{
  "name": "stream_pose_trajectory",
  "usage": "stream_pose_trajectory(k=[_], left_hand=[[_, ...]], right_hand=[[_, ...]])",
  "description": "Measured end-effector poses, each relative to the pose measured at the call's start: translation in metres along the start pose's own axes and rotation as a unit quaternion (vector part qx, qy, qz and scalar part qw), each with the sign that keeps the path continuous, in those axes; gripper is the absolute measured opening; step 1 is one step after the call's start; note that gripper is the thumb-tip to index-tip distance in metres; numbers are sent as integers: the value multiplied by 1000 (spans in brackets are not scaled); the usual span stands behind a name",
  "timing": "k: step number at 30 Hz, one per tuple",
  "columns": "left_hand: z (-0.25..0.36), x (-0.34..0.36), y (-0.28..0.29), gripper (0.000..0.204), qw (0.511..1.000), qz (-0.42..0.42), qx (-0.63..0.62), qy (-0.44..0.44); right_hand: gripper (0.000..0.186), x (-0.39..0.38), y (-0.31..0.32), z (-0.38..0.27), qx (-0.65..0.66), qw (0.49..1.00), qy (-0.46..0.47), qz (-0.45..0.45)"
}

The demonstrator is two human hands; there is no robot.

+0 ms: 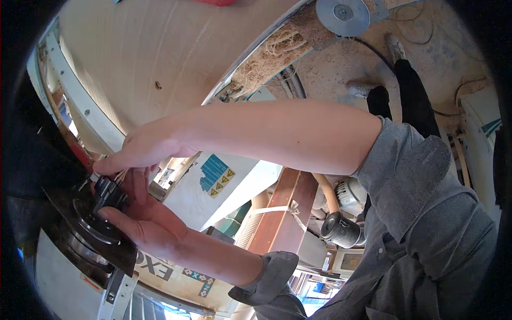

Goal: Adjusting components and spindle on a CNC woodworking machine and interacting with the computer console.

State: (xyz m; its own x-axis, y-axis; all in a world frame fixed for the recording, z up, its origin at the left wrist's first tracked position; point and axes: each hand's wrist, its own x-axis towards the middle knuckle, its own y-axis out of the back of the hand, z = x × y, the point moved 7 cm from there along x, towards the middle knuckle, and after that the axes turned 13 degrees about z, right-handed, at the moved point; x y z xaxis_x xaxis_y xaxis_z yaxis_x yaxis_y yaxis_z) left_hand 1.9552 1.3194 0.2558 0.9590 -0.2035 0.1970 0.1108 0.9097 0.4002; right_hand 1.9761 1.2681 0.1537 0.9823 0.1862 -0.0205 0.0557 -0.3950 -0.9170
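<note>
A white panel (241, 184) bears a blue label (214, 169) and yellow warning triangles (216, 190). The left hand (152, 220) grips a black component (109, 194) near a dark plate's edge (126, 255); the right hand (152, 143) curls at its top, hold unclear.

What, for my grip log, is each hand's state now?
Left hand: closed on a black part, thumb against it.
Right hand: bent near pale wires; whether it grips anything cannot be told.
</note>
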Motion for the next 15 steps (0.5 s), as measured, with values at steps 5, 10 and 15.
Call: stream_pose_trajectory(k=[5,10,15], left_hand=[[5,1,-4,47,996,44,12,-77],[2,2,-1,46,999,-13,3,-31],[6,1,-3,61,994,61,45,-84]], right_hand=[[57,-2,1,-15,32,991,129,-25],[54,-2,8,-5,-28,998,5,62],[56,-5,-2,-20,-9,986,165,-30]])
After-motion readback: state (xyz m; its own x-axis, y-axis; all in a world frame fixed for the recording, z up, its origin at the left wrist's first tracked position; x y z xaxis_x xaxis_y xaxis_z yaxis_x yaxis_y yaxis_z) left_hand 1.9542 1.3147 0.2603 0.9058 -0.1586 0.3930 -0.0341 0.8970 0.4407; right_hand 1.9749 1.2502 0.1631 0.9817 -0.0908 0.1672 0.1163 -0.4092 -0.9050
